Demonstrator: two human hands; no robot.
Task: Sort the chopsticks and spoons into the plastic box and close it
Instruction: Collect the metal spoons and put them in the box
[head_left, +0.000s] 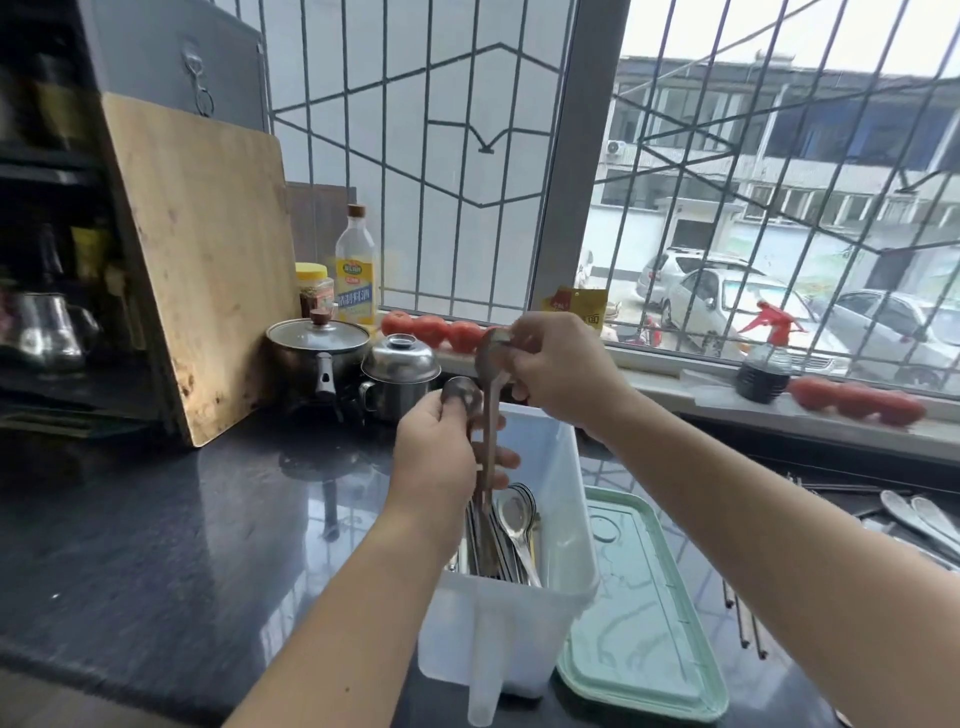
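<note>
A white plastic box (566, 525) stands on the dark counter, with several metal spoons (514, 525) and chopsticks lying inside it. Over the box my left hand (441, 457) grips a bundle of spoons upright by their handles; one bowl (461, 395) shows above my fingers. My right hand (561, 364) pinches the bowl of a taller spoon (491, 358) in that bundle. The box's pale green lid (644, 613) lies flat just right of the box. More white spoons (919, 519) and chopsticks (748, 623) lie on the counter at the right.
A lidded pot (317, 348) and a small steel pot (400, 374) stand behind the box. A wooden cutting board (202, 270) leans at the left. Bottles (356, 270), tomatoes (431, 330) and a dark spray bottle (763, 374) line the windowsill.
</note>
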